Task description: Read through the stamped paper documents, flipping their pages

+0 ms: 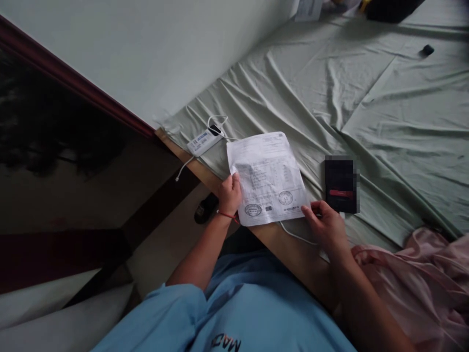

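Fingers of both hands pinch the paper (268, 178): left hand (229, 194) its edge, right hand (327, 226) its corner.

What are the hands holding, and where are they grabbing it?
A printed paper sheet. The left hand grips its left edge near the bottom; the right hand pinches its bottom right corner.

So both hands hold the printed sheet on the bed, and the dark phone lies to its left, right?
Not quite. The head view shows the phone to the right of the sheet, not the left. Both the left hand and right hand do hold the sheet on the bed.
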`<state>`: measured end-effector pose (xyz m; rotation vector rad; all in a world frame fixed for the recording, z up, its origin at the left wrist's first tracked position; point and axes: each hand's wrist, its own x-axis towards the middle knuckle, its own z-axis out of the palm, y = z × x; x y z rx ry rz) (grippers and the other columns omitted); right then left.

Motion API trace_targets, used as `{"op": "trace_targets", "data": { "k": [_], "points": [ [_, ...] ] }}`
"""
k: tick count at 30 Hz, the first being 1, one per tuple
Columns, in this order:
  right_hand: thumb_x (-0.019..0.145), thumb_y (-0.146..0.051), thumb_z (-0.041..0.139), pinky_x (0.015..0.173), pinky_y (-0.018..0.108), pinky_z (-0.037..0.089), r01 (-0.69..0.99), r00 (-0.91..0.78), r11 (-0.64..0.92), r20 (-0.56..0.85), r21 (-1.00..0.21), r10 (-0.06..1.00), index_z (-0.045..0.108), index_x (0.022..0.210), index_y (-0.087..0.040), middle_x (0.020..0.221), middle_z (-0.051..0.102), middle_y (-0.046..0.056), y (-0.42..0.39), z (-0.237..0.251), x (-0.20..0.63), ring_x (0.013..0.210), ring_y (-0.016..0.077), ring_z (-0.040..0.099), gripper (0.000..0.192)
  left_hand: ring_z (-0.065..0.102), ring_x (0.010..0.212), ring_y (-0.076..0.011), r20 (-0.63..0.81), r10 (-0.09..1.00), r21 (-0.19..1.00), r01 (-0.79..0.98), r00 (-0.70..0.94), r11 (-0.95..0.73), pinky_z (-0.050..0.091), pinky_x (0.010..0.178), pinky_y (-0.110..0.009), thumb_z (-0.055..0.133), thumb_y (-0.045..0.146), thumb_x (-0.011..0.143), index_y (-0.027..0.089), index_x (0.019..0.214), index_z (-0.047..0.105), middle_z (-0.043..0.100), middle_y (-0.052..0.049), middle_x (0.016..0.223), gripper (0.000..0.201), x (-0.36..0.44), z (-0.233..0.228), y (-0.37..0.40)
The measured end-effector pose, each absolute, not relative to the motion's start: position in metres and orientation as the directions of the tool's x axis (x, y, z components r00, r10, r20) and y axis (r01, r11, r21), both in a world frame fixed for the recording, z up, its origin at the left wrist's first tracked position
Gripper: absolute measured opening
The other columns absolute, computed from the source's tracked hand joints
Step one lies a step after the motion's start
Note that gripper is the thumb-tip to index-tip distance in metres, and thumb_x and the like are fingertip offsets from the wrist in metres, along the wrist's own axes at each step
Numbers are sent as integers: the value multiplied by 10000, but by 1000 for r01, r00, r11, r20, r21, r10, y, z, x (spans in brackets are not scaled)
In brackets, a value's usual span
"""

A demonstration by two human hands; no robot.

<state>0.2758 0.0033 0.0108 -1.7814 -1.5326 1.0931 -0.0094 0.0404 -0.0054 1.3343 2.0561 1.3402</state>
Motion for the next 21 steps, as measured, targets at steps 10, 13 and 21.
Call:
{"op": "trace_targets", "data": {
  "k": [10, 13, 21],
  "points": [
    [863, -598, 540, 551, 300, 370, 506, 1, -238, -275, -829, 961, 676, 780, -201, 612, 668, 57, 5, 9, 279, 557, 189, 563, 427, 362, 563, -126, 151, 869, 892, 444, -471, 86, 248, 570, -284, 588, 305, 957, 177, 586, 458, 426, 18, 550, 413, -9, 0, 39],
    [852, -591, 547, 535, 298, 354, 520, -23, -217, -267, -826, 963, 723, 794, -186, 577, 641, 54, 5, 8, 279, 558, 196, 558, 445, 379, 565, -121, 57, 864, 942, 315, -500, 120, 273, 553, -268, 619, 410, 937, 172, 598, 477, 441, 18, 566, 438, -12, -4, 40],
    [847, -593, 595, 481, 282, 284, 399, -124, -262, -335, -879, 934, 737, 764, -189, 508, 564, 14, 3, 6, 283, 484, 155, 455, 437, 409, 582, -115, -27, 859, 979, 161, -511, 126, 340, 541, -234, 623, 593, 892, 166, 681, 534, 462, 21, 610, 484, -20, -15, 42]
  ]
}}
